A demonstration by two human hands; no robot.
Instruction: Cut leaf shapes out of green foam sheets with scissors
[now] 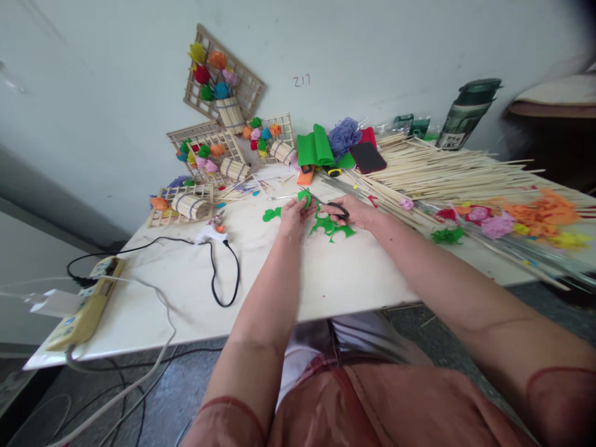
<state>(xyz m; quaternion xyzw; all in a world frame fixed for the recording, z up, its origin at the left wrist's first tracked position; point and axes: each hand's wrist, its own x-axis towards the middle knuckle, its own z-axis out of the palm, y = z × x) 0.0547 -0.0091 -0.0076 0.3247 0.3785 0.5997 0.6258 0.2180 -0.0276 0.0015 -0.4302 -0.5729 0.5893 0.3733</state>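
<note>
My left hand pinches a small piece of green paper above the white table. Dark-handled scissors are in my right hand, their blades pointing left at the green piece. Whether the blades touch the paper I cannot tell. Under and between my hands lie green paper scraps with curved cut edges. Left of my left hand, rounded green cut-outs rest on the tabletop.
Bamboo sticks cover the back right, near a phone, a green paper roll and a bottle. Stick lattices with paper flowers lean at the wall. A glue gun and power strip lie left.
</note>
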